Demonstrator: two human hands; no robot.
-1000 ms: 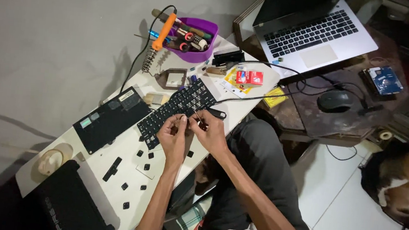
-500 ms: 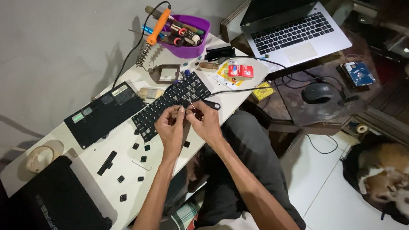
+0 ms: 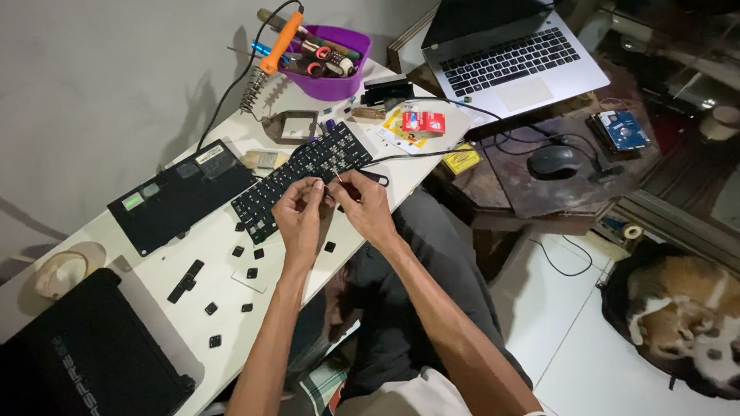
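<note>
Keyboard (image 3: 300, 179), bare and black, lies across the middle of the white table (image 3: 149, 250) toward its front edge; it looks thin, light and easily bent, best gripped by its long edges. Left hand (image 3: 300, 215) and right hand (image 3: 363, 203) meet just above its near edge, fingertips pinched on something too small to tell, loose keycaps (image 3: 251, 273) scattered beside.

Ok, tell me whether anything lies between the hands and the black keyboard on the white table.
Nothing visible does. The left hand and right hand meet right over the near edge of the black keyboard, pinching something too small to identify. The loose keycaps lie on the white table nearer the person, off to the side.
</note>
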